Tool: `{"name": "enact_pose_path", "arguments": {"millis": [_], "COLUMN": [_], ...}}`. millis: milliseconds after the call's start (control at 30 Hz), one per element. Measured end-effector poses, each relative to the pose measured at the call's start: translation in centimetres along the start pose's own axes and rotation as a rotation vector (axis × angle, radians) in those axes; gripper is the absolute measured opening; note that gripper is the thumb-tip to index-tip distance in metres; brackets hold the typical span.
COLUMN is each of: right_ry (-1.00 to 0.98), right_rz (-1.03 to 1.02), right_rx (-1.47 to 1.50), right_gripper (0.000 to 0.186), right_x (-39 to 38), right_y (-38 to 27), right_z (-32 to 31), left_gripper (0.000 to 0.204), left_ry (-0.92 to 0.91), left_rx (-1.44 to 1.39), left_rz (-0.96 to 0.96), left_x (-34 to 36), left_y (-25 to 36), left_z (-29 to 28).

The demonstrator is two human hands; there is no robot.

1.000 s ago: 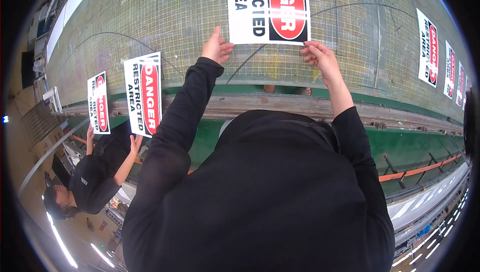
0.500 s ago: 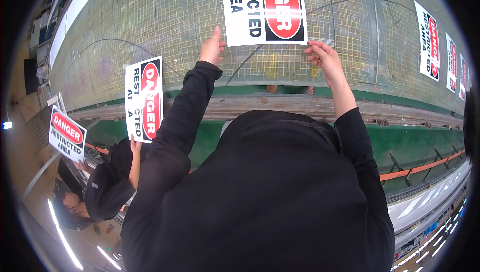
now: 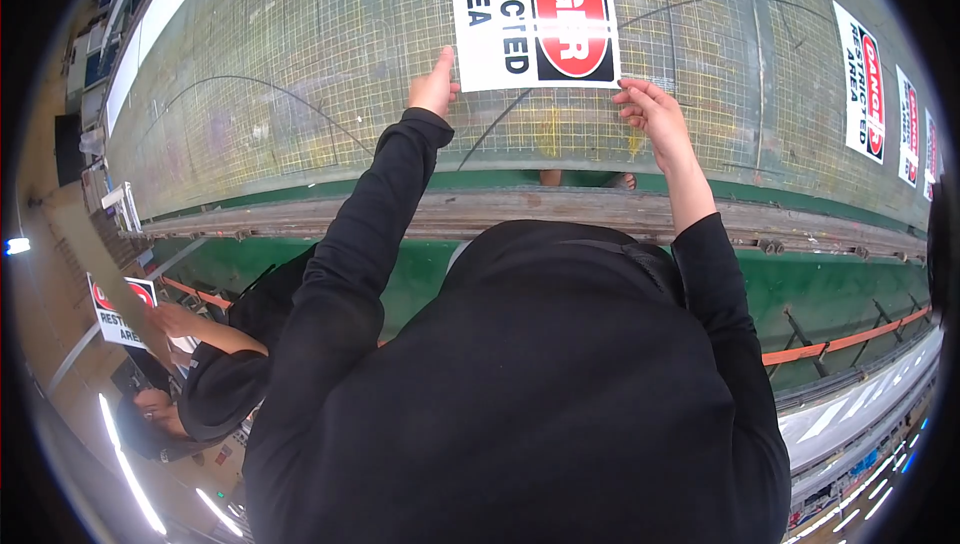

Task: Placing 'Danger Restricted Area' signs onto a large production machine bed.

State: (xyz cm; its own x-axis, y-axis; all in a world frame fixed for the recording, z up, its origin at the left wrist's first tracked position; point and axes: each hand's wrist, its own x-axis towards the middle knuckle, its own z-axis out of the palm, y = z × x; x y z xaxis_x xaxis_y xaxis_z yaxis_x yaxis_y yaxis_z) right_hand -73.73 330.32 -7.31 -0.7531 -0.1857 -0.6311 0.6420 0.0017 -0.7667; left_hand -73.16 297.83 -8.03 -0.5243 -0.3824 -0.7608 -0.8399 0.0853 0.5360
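A white, red and black warning sign [image 3: 500, 54] lies flat on the table before me, its far end cut off by the top of the view. At its near left corner is my left hand [image 3: 434, 92], one finger stretched along the edge and the others partly curled at the corner, touching it without a visible grip. My right hand [image 3: 655, 119] pinches the near right corner between thumb and fingertips, the other fingers loosely bent.
The long table [image 3: 300, 114] carries a yellow grid and dark curved lines. More signs [image 3: 862, 84] lie at the right. A wooden rail [image 3: 450, 209] edges the table's near side. At lower left, a co-worker's hand [image 3: 175, 321] holds a tan-backed panel [image 3: 110, 274] near another sign [image 3: 122, 332].
My left hand has moved slightly right, up to the sign's corner. My right hand stays at its corner. The co-worker has moved a sign away from the table's edge at left.
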Motion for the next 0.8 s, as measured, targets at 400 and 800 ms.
{"name": "enact_pose_path", "arguments": {"millis": [400,800], "right_ry": [-0.047,-0.474], "right_rz": [-0.022,0.396], "right_rx": [-0.081,0.351], "right_gripper": [0.025,0.035], "right_x": [0.3,3.2], "right_y": [0.3,3.3], "right_z": [1.6,14.3], "left_gripper": [0.079,0.052], "left_ry": [0.074,-0.029], "left_rx": [0.018,-0.052], "left_rz": [0.045,-0.01], "left_x": [0.1,1.6], "left_y": [-0.1,-0.5], "left_z": [0.2,0.3]}}
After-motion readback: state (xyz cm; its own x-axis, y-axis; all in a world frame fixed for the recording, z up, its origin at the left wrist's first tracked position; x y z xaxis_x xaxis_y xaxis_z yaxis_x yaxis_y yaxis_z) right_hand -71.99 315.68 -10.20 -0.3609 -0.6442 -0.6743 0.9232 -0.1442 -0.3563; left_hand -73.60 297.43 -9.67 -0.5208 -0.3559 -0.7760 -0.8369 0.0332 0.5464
